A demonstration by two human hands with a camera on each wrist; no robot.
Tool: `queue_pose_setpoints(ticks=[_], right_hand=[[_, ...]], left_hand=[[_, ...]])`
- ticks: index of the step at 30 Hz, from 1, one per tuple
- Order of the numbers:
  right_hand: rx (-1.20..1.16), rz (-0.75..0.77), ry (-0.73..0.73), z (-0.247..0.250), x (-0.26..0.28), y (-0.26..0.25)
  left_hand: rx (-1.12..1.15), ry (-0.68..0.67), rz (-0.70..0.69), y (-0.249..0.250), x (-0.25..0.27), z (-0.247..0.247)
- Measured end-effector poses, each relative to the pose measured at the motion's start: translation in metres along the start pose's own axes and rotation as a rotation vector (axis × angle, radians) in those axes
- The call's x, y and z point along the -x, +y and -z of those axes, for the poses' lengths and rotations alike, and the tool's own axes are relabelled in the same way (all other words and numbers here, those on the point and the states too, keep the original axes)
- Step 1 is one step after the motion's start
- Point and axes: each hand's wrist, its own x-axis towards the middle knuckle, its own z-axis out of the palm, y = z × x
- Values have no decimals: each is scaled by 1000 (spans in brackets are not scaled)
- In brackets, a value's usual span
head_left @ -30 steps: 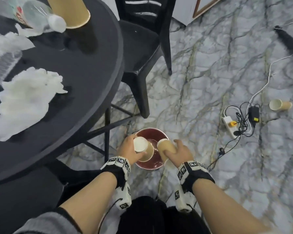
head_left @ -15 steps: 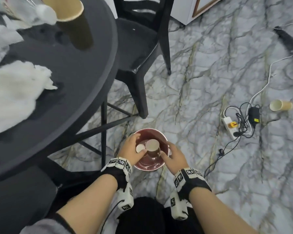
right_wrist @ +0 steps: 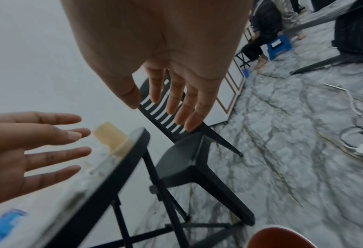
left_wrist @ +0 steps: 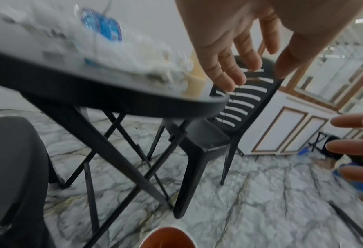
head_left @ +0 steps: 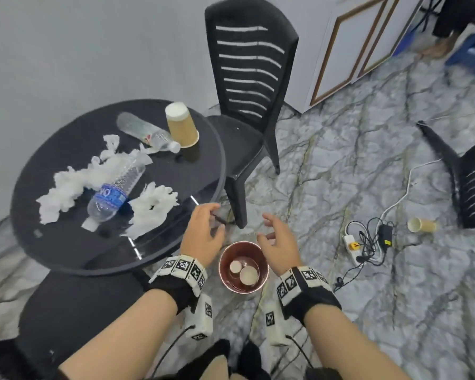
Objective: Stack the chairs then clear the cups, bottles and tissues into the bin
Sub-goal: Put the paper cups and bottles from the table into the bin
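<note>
Fingers (head_left: 213,212) of left hand (head_left: 202,237) spread loose, holding nothing; right hand (head_left: 276,242) same, fingers apart & empty. Both hover above the bin (head_left: 225,281), which sits on the floor just below & btwn the wrists w/ two cups (head_left: 244,271) inside. Left of the fingers, the round surface (head_left: 66,242) carries tissues (head_left: 72,185), two bottles (head_left: 113,193) on their sides & an upturned cup (head_left: 181,124). Beyond the fingers: black chair (head_left: 247,86). Far right of them another cup (head_left: 421,224) lies on the floor by a power strip (head_left: 353,244).
</note>
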Motion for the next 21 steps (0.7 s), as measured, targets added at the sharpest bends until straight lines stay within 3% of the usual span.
queue_pose_setpoints(ticks=[5, 10, 15, 18, 21], right_hand=[[36, 184, 3, 7, -21, -73], [116, 350, -32, -6, -62, -141], [198, 451, -37, -30, -117, -192], [217, 441, -34, -47, -156, -209], [243, 423, -36, -68, -201, -218]], left_hand=[[-19, 166, -27, 20, -22, 65], [-54, 274, 18, 8, -64, 121], [-91, 311, 122, -20, -129, 161], [-106, 289, 179, -38, -168, 178], [-122, 241, 320, -61, -210, 194]])
